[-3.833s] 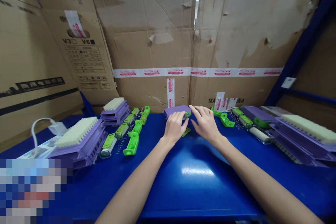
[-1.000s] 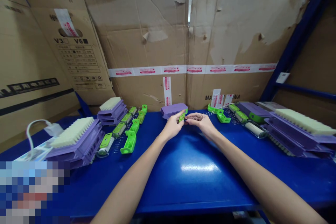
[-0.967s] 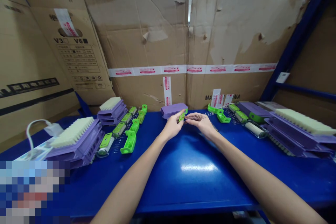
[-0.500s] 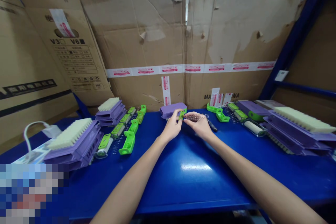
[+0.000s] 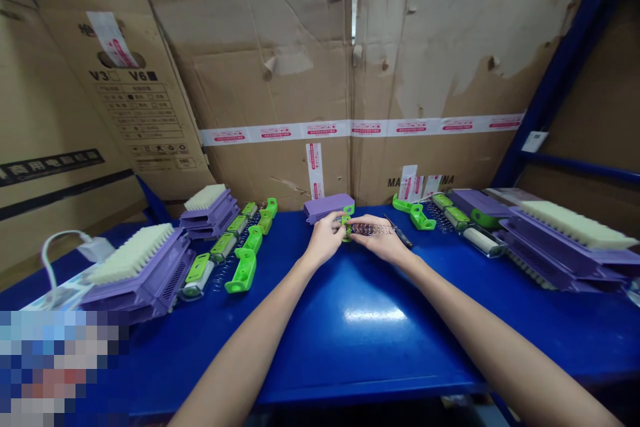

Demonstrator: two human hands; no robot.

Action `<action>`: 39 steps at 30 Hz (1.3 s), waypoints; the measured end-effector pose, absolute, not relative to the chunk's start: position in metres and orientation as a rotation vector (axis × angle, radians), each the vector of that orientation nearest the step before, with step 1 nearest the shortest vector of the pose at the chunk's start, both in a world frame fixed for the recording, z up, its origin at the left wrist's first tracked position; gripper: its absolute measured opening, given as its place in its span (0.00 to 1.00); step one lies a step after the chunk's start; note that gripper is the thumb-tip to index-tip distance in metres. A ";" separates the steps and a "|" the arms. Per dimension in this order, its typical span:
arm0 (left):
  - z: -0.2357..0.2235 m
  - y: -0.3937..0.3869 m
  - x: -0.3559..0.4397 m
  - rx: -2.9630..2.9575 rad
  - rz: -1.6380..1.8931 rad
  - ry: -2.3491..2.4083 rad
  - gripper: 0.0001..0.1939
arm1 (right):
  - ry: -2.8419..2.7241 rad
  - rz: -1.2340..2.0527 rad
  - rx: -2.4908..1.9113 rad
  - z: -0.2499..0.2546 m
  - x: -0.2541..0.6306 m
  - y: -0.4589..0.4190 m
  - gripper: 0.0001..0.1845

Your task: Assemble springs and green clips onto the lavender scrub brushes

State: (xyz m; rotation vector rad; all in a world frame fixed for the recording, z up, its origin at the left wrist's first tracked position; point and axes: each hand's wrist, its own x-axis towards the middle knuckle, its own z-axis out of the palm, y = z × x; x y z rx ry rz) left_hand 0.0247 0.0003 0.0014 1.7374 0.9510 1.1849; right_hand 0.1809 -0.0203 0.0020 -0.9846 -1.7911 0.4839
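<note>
Near the middle of the blue table my left hand [image 5: 326,237] pinches a small green plastic bracket [image 5: 346,221], mostly covered by the fingers. My right hand [image 5: 383,237] is closed round a coiled metal spring [image 5: 371,229], whose left end meets the bracket. Both hands' fingertips come together there. Just behind them lies a purple plastic housing [image 5: 327,205] with a green part at its right end. A dark slim tool [image 5: 403,237], its kind unclear, rests right of my right hand.
Purple housings with cream bristle pads stand stacked at left [image 5: 150,273] and right [image 5: 565,240]. Beside them lie green brackets [image 5: 243,272], more springs [image 5: 220,273] and green-topped metal pieces [image 5: 197,273]. A white cable plug [image 5: 97,248] is at far left. Cardboard sheets [image 5: 270,67] wall the back.
The green bracket has turned and sits slightly lower between my fingertips. My right hand's spring now lies more level against it. The view has shifted slightly.
</note>
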 end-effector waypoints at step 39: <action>0.013 -0.005 0.025 1.264 1.147 0.812 0.35 | -1.286 1.060 -0.946 0.013 0.182 -0.020 0.25</action>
